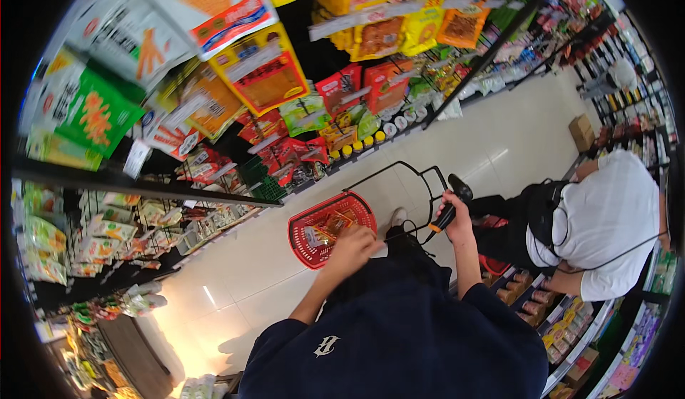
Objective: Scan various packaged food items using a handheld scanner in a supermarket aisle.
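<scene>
My right hand [455, 218] grips a black and orange handheld barcode scanner [443, 217], whose dark head points away from me. My left hand [354, 252] is in front of my body, over the near right rim of a red plastic shopping basket [306, 256]. Its fingers are bent, and whether anything is between them is hidden. In the basket, on the floor, lie several snack packets [329, 227], partly covered by my left hand. A long black pull handle [382, 170] rises from the basket and bends round close to the scanner.
Racks of hanging snack bags [262, 73] line the aisle ahead and left. A person in a white shirt [604, 228] bends towards the shelves [535, 313] at my right. A cardboard box [581, 132] and another person [613, 78] are farther off. Pale tiles [241, 276] cover the floor.
</scene>
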Demonstrator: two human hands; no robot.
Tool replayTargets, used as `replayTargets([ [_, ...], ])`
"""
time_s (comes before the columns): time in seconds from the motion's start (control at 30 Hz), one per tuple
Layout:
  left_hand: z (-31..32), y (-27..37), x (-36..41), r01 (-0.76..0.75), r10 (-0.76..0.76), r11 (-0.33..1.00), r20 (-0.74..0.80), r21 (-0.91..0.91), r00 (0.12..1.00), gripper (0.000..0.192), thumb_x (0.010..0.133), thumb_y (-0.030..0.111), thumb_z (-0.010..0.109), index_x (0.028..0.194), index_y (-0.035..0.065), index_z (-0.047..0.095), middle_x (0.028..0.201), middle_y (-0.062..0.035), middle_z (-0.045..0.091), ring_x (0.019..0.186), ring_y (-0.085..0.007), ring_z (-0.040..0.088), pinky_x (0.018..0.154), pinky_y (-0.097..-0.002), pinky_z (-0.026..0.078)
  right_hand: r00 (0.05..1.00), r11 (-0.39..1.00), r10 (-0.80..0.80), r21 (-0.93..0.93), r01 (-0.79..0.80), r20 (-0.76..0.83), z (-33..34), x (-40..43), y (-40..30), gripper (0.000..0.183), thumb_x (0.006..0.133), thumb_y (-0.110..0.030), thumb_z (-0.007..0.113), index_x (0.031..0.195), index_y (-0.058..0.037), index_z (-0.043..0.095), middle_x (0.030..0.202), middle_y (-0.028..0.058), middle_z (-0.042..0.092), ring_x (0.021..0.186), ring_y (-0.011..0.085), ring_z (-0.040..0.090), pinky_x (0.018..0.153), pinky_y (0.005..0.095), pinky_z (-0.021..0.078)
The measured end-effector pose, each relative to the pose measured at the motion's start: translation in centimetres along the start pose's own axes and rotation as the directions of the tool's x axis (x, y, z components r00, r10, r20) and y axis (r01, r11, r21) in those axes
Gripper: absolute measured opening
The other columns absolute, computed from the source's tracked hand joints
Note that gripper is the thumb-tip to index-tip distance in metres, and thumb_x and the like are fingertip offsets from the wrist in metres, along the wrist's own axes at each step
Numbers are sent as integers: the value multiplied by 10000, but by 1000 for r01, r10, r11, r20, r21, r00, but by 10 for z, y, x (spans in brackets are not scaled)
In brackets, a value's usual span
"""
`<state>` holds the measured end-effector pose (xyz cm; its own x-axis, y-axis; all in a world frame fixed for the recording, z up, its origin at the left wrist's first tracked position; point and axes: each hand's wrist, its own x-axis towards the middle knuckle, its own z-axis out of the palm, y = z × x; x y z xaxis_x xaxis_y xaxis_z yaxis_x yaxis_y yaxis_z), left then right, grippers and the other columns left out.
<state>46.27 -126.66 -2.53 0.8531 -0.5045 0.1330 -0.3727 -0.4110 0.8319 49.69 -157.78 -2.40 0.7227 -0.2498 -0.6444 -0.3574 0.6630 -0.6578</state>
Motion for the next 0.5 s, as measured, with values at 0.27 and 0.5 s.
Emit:
replayTargets([
  [0.27, 124, -160, 96, 467, -490, 858, -63, -213, 870, 171, 918, 176, 618, 933, 13, 667, 859, -125, 699, 792, -244, 680, 755, -348, 526, 986, 997, -49, 51, 57, -159, -97, 57, -41, 250, 819, -125, 690, 1032, -74, 569, 793, 30, 555, 650, 152, 566, 557, 324, 495],
  [0.5, 305, -230, 242, 731, -638, 568, 358, -379, 682, 302, 835, 295, 712, 989, 36, 686, 857, -62, 685, 771, -180, 643, 700, -338, 527, 938, 993, 117, 47, -108, -326, -166, 87, -44, 326, 805, -118, 719, 1069, -45, 541, 741, 42, 554, 572, 163, 563, 521, 295, 486],
])
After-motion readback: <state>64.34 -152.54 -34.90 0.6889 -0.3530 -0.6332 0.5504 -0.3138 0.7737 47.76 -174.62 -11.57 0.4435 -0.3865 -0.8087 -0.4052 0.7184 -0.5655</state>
